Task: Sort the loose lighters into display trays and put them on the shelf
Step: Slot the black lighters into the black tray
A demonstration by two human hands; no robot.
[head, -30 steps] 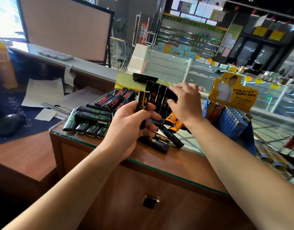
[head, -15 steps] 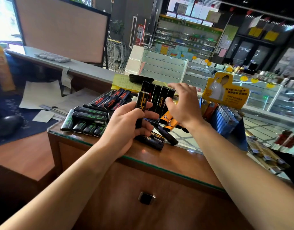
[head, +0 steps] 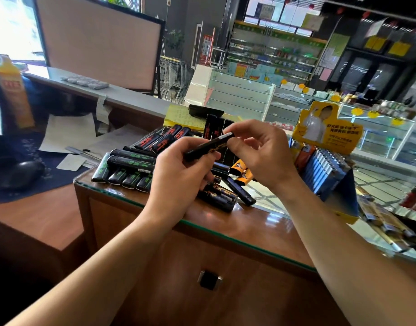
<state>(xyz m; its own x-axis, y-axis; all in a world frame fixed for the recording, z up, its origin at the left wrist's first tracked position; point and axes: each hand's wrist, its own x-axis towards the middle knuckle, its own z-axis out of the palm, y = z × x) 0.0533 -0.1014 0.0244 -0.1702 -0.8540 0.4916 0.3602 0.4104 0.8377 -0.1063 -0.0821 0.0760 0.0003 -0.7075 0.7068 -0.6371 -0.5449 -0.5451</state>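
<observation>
Left hand [head: 181, 170] and right hand [head: 261, 154] hold one slim black lighter w/ gold print [head: 208, 146] tilted above the glass-topped wooden counter [head: 237, 222]; left fingers curl round its lower end, right fingertips pinch its silver top. Beneath lie loose black lighters w/ green print [head: 124, 170] nr the counter's left edge, red-print ones [head: 160, 140] behind. Yellow-and-blue cardboard display tray of lighters [head: 324, 170] stands at the right.

The left hand [head: 178, 175] and right hand [head: 261, 154] cover part of the pile of black plastic lighters [head: 216, 196], and the print on the yellow cardboard display header [head: 329, 130] is too small to read.
</observation>
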